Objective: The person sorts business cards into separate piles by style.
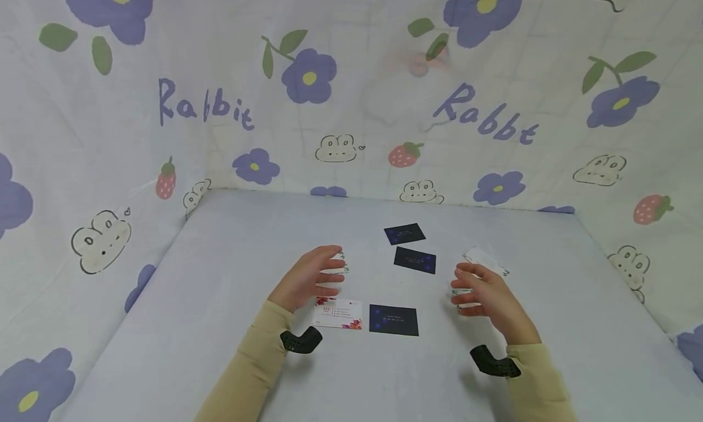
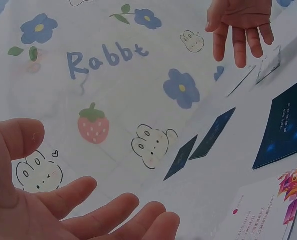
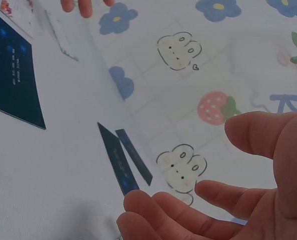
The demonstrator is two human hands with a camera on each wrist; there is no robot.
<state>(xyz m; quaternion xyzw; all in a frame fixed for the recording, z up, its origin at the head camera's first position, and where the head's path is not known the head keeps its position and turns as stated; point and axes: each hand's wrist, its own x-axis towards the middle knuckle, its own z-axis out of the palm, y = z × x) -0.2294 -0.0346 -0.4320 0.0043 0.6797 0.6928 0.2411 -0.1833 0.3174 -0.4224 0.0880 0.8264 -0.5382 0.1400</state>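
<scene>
My left hand (image 1: 310, 278) hovers over the left side of the cards, fingers extended and nothing in its grasp. Below it lies a white business card with red and orange floral corners (image 1: 339, 314); a leaf-patterned white card (image 1: 342, 262) is partly hidden behind its fingers. Right beside the floral card is a dark blue card (image 1: 393, 320). My right hand (image 1: 489, 297) is likewise raised on the other side, its fingers loosely spread and holding nothing. Behind it a white card with leafy edges (image 1: 487, 260) shows, and another leafy card (image 1: 460, 292) peeks between its fingers.
Two more dark blue cards, a farther one (image 1: 404, 233) and a nearer one (image 1: 415, 260), lie toward the middle back. The pale table (image 1: 230, 239) is enclosed by fabric walls (image 1: 351, 117) printed with flowers, rabbits and strawberries. Black curved wrist pieces (image 1: 301, 340) sit at both sleeves.
</scene>
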